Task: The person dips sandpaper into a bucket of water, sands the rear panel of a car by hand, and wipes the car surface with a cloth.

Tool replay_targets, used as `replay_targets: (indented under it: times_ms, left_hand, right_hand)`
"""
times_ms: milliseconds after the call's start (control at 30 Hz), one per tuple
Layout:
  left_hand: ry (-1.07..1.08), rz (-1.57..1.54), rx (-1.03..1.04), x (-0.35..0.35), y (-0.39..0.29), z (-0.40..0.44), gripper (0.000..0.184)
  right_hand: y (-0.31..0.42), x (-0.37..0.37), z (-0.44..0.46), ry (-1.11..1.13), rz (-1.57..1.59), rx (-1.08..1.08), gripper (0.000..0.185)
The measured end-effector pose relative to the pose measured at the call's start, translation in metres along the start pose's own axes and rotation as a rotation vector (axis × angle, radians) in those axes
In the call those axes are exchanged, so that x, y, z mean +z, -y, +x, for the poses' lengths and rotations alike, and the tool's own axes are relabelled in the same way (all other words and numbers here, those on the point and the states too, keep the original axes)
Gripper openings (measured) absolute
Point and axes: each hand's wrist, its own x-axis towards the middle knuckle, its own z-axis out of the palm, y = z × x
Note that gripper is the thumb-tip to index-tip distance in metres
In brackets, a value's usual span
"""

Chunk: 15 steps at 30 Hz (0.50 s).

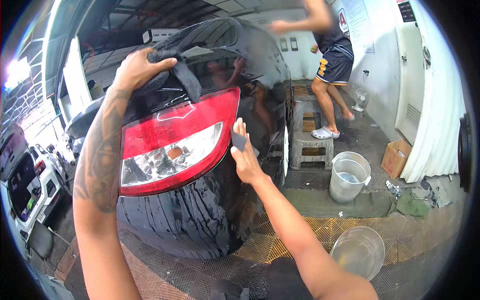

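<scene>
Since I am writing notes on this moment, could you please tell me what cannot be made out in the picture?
All in the head view:
Co-worker: the head is cut off by the top edge.
Wall poster: its small print is too small to read.
Black car: bodywork beneath the dark cloth is hidden by it and the left hand.
Dark grey pad: partly covered by the right hand.

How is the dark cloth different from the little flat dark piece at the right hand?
The dark cloth is crumpled and droopy; the flat piece looks straight and thin. More of the cloth shows, so it looks bigger than the flat piece. The cloth is in the left hand, by the tail light's top; the flat piece is at the right hand, beside the light. Both look dark grey.
</scene>
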Motion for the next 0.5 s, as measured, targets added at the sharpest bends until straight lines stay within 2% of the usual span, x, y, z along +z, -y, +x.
replay_targets:
  times_ms: [67, 233, 367, 433, 500]
  left_hand:
    - [0.239, -0.062, -0.049, -0.009, -0.001, -0.001, 0.093]
    - [0.094, 0.024, -0.126, 0.001, -0.005, -0.003, 0.086]
    - [0.117, -0.052, -0.121, -0.002, -0.01, -0.004, 0.074]
    - [0.077, -0.03, -0.123, -0.001, -0.009, -0.005, 0.073]
    - [0.123, -0.071, -0.12, -0.004, -0.011, -0.003, 0.073]
  right_hand:
    - [0.002, 0.008, -0.003, -0.026, 0.01, -0.01, 0.071]
    - [0.014, 0.005, -0.041, 0.091, 0.01, -0.038, 0.071]
    - [-0.026, -0.005, 0.011, -0.046, 0.042, 0.132, 0.066]
    - [-0.018, 0.005, 0.0, -0.072, 0.0, 0.105, 0.066]
    - [0.002, 0.01, -0.034, 0.009, -0.015, 0.02, 0.069]
